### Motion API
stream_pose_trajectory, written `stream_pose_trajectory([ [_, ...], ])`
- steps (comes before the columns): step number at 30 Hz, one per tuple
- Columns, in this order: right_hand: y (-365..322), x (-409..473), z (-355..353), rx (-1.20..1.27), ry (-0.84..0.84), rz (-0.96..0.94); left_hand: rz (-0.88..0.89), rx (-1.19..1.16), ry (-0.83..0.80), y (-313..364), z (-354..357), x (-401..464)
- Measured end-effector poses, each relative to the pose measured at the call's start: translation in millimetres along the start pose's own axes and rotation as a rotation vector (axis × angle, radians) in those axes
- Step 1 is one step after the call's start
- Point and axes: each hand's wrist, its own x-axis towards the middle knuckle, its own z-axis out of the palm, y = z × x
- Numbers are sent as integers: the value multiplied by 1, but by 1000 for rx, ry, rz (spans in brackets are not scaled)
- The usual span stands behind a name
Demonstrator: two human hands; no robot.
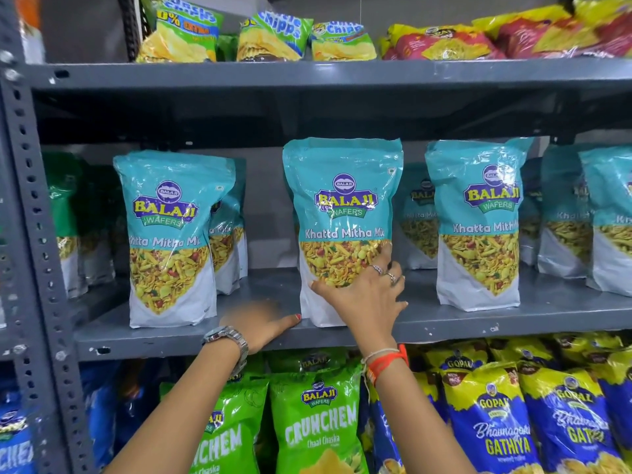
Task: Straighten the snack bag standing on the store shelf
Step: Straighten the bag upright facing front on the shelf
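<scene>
A teal and white Khatta Mitha Mix snack bag stands upright in the middle of the grey middle shelf. My right hand lies flat against its lower front, with the thumb on the left and the fingers spread round the bag's right edge. My left hand, with a watch on the wrist, rests on the shelf just left of the bag's base, one fingertip touching or nearly touching its bottom corner. Part of this hand is blurred.
Matching teal bags stand to the left and right, with more behind them. Green chip bags lie on the upper shelf. Green Crunchem bags and blue Gathiya bags fill the lower shelf. A perforated steel upright borders the left.
</scene>
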Motion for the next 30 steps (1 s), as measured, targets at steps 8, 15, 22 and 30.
stream_pose_trajectory([
  [8, 3, 6, 7, 123, -30, -17, -9, -8, 36, -1, 3, 2],
  [15, 3, 13, 18, 159, -43, -52, -5, 2, 63, 0, 4, 1],
  [22, 3, 17, 26, 188, -42, -48, 3, 9, 61, 0, 2, 0],
  [30, 6, 16, 30, 177, -19, -69, 8, 2, 72, 1, 2, -1],
])
